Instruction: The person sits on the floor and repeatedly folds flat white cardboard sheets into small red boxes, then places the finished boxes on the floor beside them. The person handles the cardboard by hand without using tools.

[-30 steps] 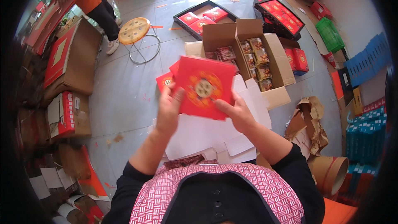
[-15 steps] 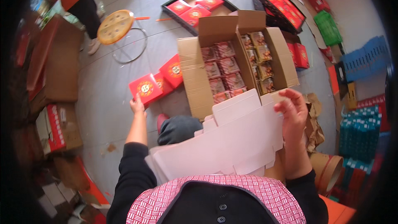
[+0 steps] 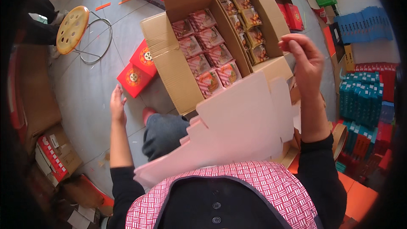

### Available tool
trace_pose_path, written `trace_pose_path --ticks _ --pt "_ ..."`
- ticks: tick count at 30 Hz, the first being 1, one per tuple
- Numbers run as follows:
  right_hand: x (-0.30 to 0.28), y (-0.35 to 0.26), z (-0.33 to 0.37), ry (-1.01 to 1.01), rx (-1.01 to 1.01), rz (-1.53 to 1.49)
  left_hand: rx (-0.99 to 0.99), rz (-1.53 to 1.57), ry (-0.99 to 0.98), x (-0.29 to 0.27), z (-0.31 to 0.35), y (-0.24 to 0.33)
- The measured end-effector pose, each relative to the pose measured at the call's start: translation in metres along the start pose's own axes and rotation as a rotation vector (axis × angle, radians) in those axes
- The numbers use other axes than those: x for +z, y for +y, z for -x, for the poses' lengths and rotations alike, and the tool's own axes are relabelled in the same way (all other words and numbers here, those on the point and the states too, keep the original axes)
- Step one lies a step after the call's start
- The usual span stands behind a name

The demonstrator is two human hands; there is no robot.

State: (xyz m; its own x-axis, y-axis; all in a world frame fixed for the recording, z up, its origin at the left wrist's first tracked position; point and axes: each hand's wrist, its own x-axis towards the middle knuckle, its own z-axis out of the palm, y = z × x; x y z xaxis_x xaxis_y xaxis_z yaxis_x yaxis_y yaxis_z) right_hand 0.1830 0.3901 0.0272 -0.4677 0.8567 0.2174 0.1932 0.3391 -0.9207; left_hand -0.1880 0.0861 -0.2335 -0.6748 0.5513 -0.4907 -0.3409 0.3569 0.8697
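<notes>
Moved, head view: left hand (image 3: 118, 107), off the square red cardboard box (image 3: 135, 79) it gripped earlier; fingers loose, empty. Box on grey tiled floor (image 3: 82, 97), just ahead-right of those fingertips, no long axis. Right hand (image 3: 306, 61): farther, curled, contents indeterminable.

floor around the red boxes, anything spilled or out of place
Loose orange strips lie on the floor beyond the red boxes, near the stool, looking like stray scraps. The pink packets sit in rows in their carton; nothing there looks spilled.
</notes>
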Motion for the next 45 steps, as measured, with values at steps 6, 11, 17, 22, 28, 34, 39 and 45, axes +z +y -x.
trace_pose_path --ticks 6,11,17,22,28,34,39,45 --pt "0.009 -0.054 0.087 -0.192 -0.459 0.461 0.331 0.383 -0.295 0.003 0.193 0.061" --pt "0.050 -0.058 0.189 -0.436 -0.382 0.384 0.325 0.487 -0.099 0.035 0.275 0.045" --pt "0.121 -0.081 0.233 -0.895 -0.586 0.406 0.588 -0.087 0.131 0.015 0.333 0.030" --pt "0.145 -0.078 0.247 -1.024 -0.709 0.572 0.542 -0.250 0.171 0.018 0.367 0.012" --pt "0.145 -0.070 0.255 -0.963 -0.734 0.521 0.776 -0.545 0.331 0.025 0.366 -0.020" --pt "0.149 -0.055 0.265 -0.813 -0.855 0.564 0.620 -0.706 0.326 0.035 0.361 -0.010" --pt "0.154 -0.066 0.273 -0.756 -0.909 0.604 0.584 -0.723 0.339 0.038 0.374 0.008" --pt "0.168 -0.039 0.277 -0.653 -1.048 0.492 0.715 -0.584 0.199 0.047 0.368 0.002"
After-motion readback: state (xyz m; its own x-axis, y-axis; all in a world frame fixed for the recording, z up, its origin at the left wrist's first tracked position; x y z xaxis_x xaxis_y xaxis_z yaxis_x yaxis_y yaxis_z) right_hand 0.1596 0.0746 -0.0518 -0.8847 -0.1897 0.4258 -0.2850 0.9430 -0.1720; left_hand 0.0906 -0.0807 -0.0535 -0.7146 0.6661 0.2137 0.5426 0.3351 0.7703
